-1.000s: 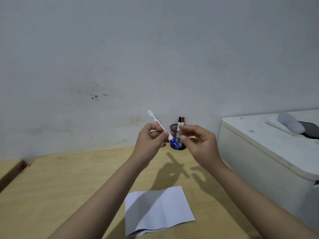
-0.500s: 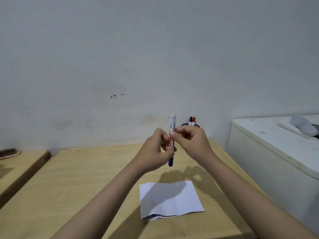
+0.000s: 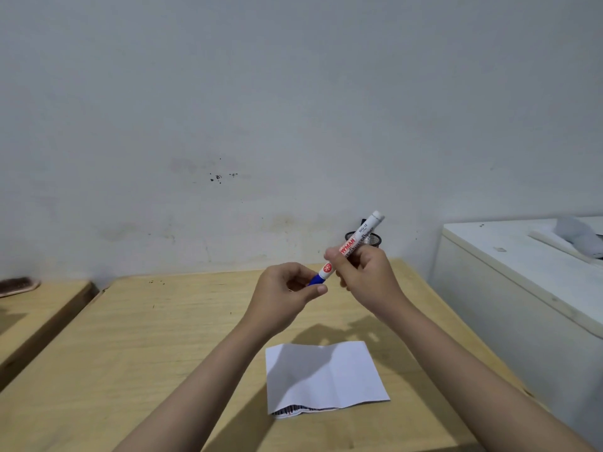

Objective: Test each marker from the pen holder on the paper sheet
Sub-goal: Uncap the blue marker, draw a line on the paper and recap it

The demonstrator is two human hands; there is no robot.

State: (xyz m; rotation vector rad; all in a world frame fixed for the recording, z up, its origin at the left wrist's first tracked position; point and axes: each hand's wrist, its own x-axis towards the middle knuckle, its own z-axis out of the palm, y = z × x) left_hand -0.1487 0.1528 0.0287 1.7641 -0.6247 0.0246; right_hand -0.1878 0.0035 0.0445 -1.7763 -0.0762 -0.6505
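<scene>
A white marker with a blue cap point(image 3: 354, 246) is held slanted above the wooden table point(image 3: 163, 327), its white end up and to the right. My right hand point(image 3: 365, 275) grips the marker's barrel. My left hand point(image 3: 287, 288) pinches the blue cap point(image 3: 316, 279) at the lower end. The black mesh pen holder point(image 3: 375, 239) stands by the wall, mostly hidden behind the marker and my right hand. A folded white paper sheet point(image 3: 326, 376) lies on the table below my hands.
A white cabinet point(image 3: 522, 288) stands to the right with a grey object point(image 3: 577, 236) on top. A second wooden surface point(image 3: 36, 308) lies at the left with a brush point(image 3: 18, 285) on it. The wall runs close behind the table.
The marker has swung from upright to slanted, white end up-right and cap down-left. My right hand now holds the barrel while my left fingers have gone to the cap.
</scene>
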